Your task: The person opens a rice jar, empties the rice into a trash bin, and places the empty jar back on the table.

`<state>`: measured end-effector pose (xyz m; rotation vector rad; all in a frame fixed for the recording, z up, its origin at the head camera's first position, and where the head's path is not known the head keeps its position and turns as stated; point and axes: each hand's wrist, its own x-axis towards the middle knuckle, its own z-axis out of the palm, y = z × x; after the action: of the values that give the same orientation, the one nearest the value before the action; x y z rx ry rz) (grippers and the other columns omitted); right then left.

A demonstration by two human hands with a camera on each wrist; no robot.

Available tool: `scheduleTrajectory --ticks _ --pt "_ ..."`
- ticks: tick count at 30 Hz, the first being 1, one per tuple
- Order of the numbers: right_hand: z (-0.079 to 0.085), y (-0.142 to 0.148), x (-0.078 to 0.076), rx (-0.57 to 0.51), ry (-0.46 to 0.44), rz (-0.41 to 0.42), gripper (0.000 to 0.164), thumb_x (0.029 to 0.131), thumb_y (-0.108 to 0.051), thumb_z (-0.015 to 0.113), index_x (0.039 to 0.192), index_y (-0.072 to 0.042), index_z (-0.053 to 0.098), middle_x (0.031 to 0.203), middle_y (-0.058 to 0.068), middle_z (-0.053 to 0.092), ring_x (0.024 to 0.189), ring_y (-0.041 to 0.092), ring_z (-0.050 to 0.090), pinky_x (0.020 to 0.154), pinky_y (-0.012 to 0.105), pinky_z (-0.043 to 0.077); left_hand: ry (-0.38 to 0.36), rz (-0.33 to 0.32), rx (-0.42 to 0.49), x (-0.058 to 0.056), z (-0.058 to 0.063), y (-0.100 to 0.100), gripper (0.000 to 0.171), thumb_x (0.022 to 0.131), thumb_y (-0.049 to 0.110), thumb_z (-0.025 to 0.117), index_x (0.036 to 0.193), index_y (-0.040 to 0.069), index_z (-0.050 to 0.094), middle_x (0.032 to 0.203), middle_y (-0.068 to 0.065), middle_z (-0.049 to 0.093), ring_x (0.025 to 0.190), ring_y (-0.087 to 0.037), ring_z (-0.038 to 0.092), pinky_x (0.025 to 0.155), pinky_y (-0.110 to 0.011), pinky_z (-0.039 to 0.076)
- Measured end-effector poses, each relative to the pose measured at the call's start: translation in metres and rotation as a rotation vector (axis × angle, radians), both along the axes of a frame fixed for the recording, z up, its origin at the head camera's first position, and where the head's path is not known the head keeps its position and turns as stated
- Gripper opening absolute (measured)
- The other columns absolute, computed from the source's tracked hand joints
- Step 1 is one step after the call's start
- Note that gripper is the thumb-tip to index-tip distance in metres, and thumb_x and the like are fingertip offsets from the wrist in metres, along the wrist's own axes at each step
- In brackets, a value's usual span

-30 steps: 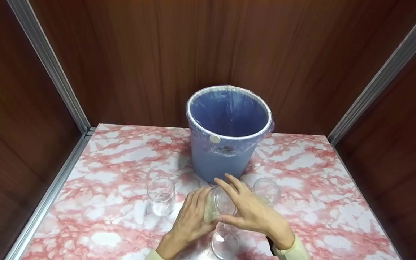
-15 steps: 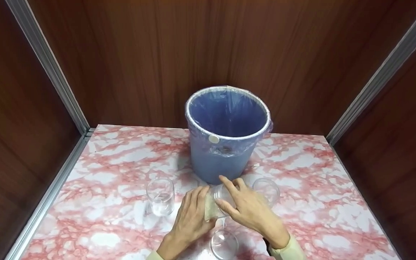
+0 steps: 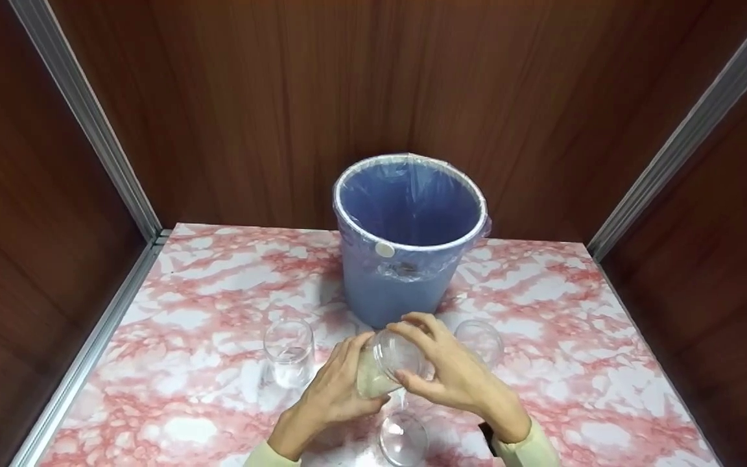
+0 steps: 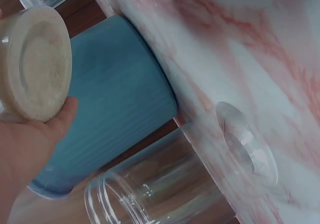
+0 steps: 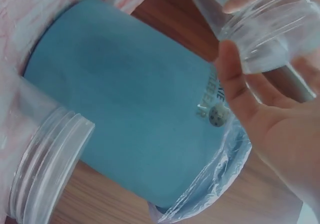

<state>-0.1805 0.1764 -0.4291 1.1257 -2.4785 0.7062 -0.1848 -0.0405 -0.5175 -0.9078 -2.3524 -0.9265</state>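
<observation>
In the head view a clear plastic jar is tipped onto its side between both hands, its ringed mouth end toward the right. My left hand grips its base end, where pale beige contents show in the left wrist view through the jar bottom. My right hand curves thumb and fingers round the mouth end; I cannot tell whether a lid sits on it. The right wrist view has the threaded neck between these fingers. Below the hands, a clear round lid lies flat on the table.
Behind the hands stands a blue trash bin lined with a clear bag. One clear open jar stands to the left, another clear jar to the right. Wooden panels enclose the marbled table on three sides.
My right hand spread its fingers, drew them together at the mouth end, and now curves round it again. The jar has shifted slightly left and its mouth turned a little upward.
</observation>
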Motion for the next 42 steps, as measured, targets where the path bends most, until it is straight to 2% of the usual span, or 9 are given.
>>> scheduleTrajectory --ticks 6,10,13,17,21,23,28,35,42 --pt "0.000 0.006 -0.005 -0.240 -0.040 0.076 0.061 0.081 -0.021 0.067 0.137 -0.012 0.043 0.134 0.008 0.041 0.093 0.013 0.053 0.067 0.024 0.048 -0.082 0.004 0.077 -0.001 0.013 -0.008 0.098 0.058 0.038 0.084 0.135 0.008 0.032 0.120 -0.005 0.049 0.107 -0.018 0.051 0.091 -0.035 0.046" --pt "0.003 0.007 -0.002 -0.343 -0.049 0.103 0.061 0.079 -0.008 0.065 0.136 -0.005 0.042 0.131 0.015 0.043 0.098 0.016 0.050 0.065 0.030 0.050 -0.098 0.025 0.114 -0.003 0.024 -0.017 0.098 0.059 0.039 0.083 0.136 0.009 0.031 0.122 -0.007 0.050 0.108 -0.019 0.051 0.091 -0.036 0.045" --pt "0.006 0.007 0.003 -0.369 -0.066 0.101 0.060 0.077 -0.002 0.063 0.134 -0.001 0.043 0.127 0.021 0.046 0.099 0.017 0.049 0.064 0.032 0.051 -0.097 0.022 0.145 -0.006 0.034 -0.024 0.098 0.060 0.039 0.083 0.136 0.008 0.031 0.123 -0.009 0.049 0.110 -0.018 0.051 0.092 -0.036 0.045" --pt "0.003 0.007 0.006 -0.339 -0.133 0.051 0.058 0.080 -0.002 0.062 0.134 -0.002 0.042 0.126 0.021 0.047 0.091 0.015 0.052 0.064 0.024 0.049 -0.101 0.020 0.166 -0.011 0.049 -0.030 0.100 0.058 0.037 0.084 0.138 0.010 0.031 0.123 -0.009 0.051 0.112 -0.016 0.050 0.093 -0.035 0.046" --pt "-0.027 0.014 -0.005 -0.258 -0.256 -0.034 0.057 0.088 -0.017 0.060 0.139 -0.016 0.037 0.131 0.007 0.044 0.080 0.012 0.056 0.060 0.020 0.048 -0.085 0.013 0.161 -0.018 0.065 -0.035 0.099 0.059 0.037 0.084 0.137 0.011 0.030 0.121 -0.008 0.052 0.111 -0.013 0.050 0.092 -0.033 0.045" --pt "-0.042 0.016 -0.010 -0.222 -0.294 -0.046 0.057 0.089 -0.023 0.059 0.141 -0.021 0.035 0.131 0.004 0.042 0.082 0.013 0.056 0.060 0.023 0.049 -0.063 0.008 0.153 -0.022 0.073 -0.037 0.097 0.059 0.037 0.083 0.136 0.009 0.031 0.120 -0.008 0.052 0.110 -0.013 0.050 0.092 -0.032 0.045" --pt "-0.059 0.006 -0.012 -0.185 -0.280 -0.017 0.059 0.089 -0.025 0.060 0.142 -0.023 0.034 0.129 0.006 0.044 0.098 0.014 0.049 0.066 0.028 0.051 -0.006 0.000 0.128 -0.032 0.095 -0.040 0.096 0.060 0.037 0.083 0.135 0.006 0.032 0.122 -0.008 0.049 0.110 -0.014 0.049 0.092 -0.031 0.045" --pt "-0.069 0.000 -0.009 -0.092 -0.293 -0.012 0.062 0.089 -0.031 0.059 0.143 -0.027 0.030 0.134 0.000 0.039 0.093 0.008 0.050 0.067 0.022 0.049 0.082 -0.011 0.100 -0.047 0.128 -0.044 0.095 0.062 0.040 0.082 0.135 0.003 0.033 0.126 -0.010 0.048 0.111 -0.017 0.048 0.094 -0.031 0.043" --pt "-0.078 0.006 -0.003 -0.034 -0.263 -0.001 0.059 0.090 -0.038 0.056 0.142 -0.024 0.032 0.132 0.000 0.041 0.083 0.006 0.050 0.060 0.018 0.046 0.111 -0.026 0.092 -0.058 0.152 -0.049 0.094 0.063 0.040 0.081 0.134 0.003 0.032 0.124 -0.011 0.048 0.110 -0.017 0.047 0.092 -0.030 0.043"
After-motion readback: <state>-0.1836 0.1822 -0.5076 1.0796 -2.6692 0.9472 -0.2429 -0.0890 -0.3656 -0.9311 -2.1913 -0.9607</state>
